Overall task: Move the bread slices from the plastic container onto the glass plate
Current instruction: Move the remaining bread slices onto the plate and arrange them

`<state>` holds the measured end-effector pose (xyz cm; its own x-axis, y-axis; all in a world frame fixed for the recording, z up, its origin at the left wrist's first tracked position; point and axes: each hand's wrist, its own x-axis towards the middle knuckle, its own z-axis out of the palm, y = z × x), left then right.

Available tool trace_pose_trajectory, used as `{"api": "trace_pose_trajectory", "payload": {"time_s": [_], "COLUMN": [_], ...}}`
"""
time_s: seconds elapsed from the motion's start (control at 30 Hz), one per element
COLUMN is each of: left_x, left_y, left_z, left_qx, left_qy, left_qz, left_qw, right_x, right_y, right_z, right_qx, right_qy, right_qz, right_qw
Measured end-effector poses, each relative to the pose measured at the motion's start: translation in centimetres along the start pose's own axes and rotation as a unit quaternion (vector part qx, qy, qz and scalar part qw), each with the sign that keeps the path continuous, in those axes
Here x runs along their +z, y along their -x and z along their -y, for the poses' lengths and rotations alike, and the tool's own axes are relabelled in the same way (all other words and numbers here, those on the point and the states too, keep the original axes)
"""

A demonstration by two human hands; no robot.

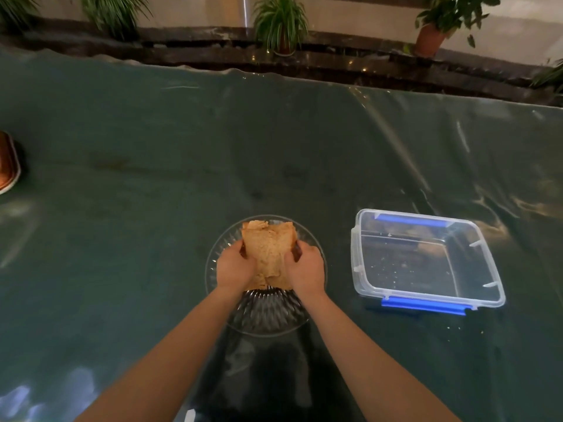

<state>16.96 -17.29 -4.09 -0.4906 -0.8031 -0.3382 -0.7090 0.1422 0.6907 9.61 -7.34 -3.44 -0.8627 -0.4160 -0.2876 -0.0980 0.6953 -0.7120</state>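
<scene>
A stack of brown bread slices [268, 250] sits over the round glass plate [265, 318] near the table's front middle. My left hand [234, 268] grips the stack's left side and my right hand [304, 269] grips its right side. Whether the bottom slice touches the plate is hidden by my hands. To the right, the clear plastic container [426, 260] with blue clips stands open, holding only crumbs.
A dark green shiny cloth [152, 178] covers the table. A copper-coloured dish [7, 161] pokes in at the left edge. Potted plants [281, 22] line a ledge beyond the table's far edge.
</scene>
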Motion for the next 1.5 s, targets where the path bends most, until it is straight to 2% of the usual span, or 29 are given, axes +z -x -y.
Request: {"api": "trace_pose_trajectory", "payload": {"time_s": [0.3, 0.73, 1.0, 1.33, 1.5], "left_x": [0.4, 0.0, 0.0, -0.4, -0.5], "left_y": [-0.2, 0.6, -0.1, 0.2, 0.9], "left_z": [0.4, 1.1, 1.2, 1.8, 2.1], "left_qx": [0.004, 0.003, -0.008, 0.004, 0.036], "left_qy": [-0.006, 0.084, 0.068, 0.083, 0.022], "left_qz": [-0.014, -0.024, 0.010, 0.006, 0.008], "left_qw": [1.000, 0.996, 0.998, 0.997, 0.999], "right_x": [0.7, 1.2, 1.4, 1.8, 2.1], "right_y": [0.4, 1.5, 1.3, 1.8, 2.5], "right_z": [-0.4, -1.0, -1.3, -1.8, -2.1], "right_qx": [0.001, 0.022, 0.042, 0.051, 0.028], "right_qy": [-0.016, -0.109, -0.130, -0.147, -0.135], "right_qz": [-0.007, -0.029, -0.003, -0.014, -0.022], "right_qw": [1.000, 0.993, 0.991, 0.988, 0.990]}}
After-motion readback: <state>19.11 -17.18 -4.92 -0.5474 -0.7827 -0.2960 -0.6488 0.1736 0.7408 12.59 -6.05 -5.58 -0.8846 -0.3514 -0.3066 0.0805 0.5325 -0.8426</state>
